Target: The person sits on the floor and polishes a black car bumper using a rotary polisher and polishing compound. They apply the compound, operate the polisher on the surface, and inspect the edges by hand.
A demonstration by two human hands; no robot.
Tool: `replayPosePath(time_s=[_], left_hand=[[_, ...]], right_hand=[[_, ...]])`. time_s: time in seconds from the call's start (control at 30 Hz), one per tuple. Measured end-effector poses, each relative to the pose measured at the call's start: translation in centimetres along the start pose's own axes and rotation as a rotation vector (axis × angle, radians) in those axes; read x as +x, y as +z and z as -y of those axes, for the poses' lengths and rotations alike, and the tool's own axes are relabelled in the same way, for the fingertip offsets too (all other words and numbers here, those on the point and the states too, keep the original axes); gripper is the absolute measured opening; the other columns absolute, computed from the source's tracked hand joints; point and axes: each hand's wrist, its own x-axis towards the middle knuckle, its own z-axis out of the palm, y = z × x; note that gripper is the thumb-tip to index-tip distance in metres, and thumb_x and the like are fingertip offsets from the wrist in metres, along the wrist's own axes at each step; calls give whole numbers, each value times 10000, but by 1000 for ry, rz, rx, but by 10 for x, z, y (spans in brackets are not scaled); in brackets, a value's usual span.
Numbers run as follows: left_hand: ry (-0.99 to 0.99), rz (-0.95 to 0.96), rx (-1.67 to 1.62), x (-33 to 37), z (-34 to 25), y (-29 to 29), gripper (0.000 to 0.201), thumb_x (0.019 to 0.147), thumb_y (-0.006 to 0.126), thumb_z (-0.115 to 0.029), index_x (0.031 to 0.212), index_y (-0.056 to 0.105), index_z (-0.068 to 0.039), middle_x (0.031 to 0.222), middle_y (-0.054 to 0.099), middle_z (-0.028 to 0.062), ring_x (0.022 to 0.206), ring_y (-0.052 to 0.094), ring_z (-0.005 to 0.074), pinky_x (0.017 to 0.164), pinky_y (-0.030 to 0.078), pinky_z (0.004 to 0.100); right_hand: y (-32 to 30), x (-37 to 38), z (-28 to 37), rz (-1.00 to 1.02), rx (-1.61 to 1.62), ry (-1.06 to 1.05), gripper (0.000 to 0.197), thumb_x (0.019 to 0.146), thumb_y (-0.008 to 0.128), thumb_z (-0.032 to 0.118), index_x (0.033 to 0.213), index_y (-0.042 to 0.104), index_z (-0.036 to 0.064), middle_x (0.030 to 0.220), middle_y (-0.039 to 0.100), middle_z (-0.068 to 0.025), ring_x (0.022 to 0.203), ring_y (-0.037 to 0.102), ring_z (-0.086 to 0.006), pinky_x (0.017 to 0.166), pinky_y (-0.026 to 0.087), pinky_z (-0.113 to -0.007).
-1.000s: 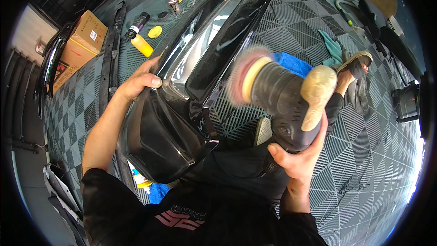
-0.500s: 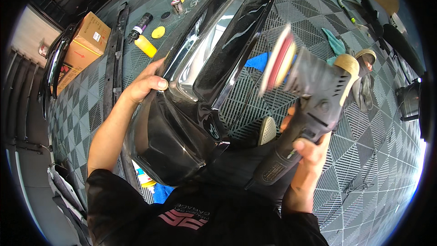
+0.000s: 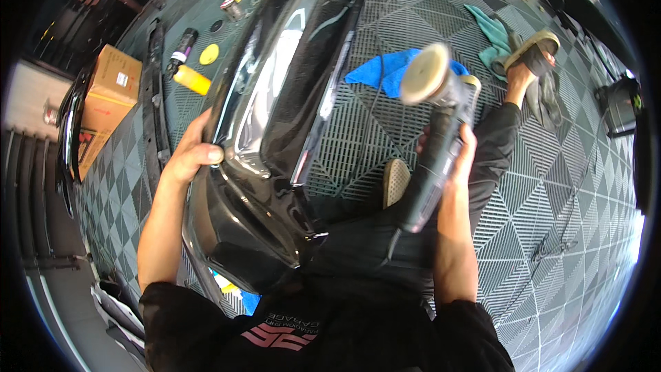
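A glossy black car bumper (image 3: 241, 213) stretches from my lap away across the floor. My left hand (image 3: 193, 151) grips its left edge, thumb on top and fingers behind. In my right hand (image 3: 461, 155) is a black polisher (image 3: 435, 172), wrapped by the fingers and held up off the bumper, to its right. A round pale foam pad (image 3: 425, 74) at the polisher's far end faces up and toward the bumper. The power cord (image 3: 391, 246) hangs from the near end of the handle. A blue cloth (image 3: 382, 72) lies on the floor behind the pad.
Left of the bumper lie a yellow bottle (image 3: 193, 80), a black bottle (image 3: 184, 43), a yellow pad (image 3: 209, 54) and a can (image 3: 231, 8). A cardboard box (image 3: 110, 103) stands farther left. A teal cloth (image 3: 490, 38) and a black bin (image 3: 618, 107) are at right.
The polisher has swung so that its pad now shows its face, and its near end has risen from my lap. The view has shifted; my left hand still holds the bumper edge.
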Motion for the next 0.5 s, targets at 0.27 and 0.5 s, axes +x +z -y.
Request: replayPosePath(time_s=[0.27,0.5], left_hand=[[-27,-98,-11,-1,6,-6,1091,535,760,-483,1401,416,85,1282,575,124,1164,552,198,1036,380,290],[-57,-133,-32,-1,9,-15,1109,524,774,-491,1398,413,89,1274,582,132,1158,566,208,1026,398,296]], right_hand=[[-1,62,-16,103,116,-90,627,835,645,468,1229,542,-9,1091,649,-198,979,644,-321,872,542,-448],[-15,119,-45,127,223,81,556,788,717,447,1060,582,-19,851,652,-158,718,658,-293,699,588,-459]])
